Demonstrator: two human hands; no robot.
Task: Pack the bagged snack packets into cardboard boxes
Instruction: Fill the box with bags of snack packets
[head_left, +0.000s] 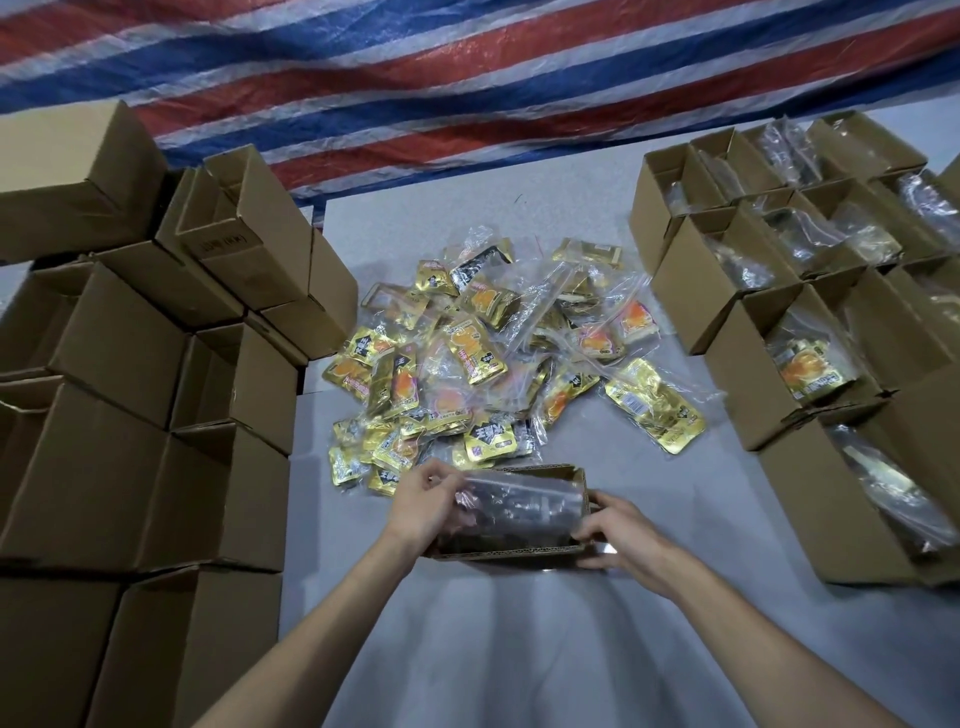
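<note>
Lower centre: one open box (506, 553) containing one clear bag (519, 506). Left hand (426, 506) grip pinches the clear bag; right hand (618, 535) grip clasps the box end.

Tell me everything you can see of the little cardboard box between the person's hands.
The box is small and made of brown corrugated cardboard, with fluted edges showing along its near rim. It stands upright and open-topped on the grey table, just in front of the pile of snack packets. A clear bag, blurred, fills its opening. The left hand pinches the bag at the box's left end, and the right hand grips the right end.
</note>
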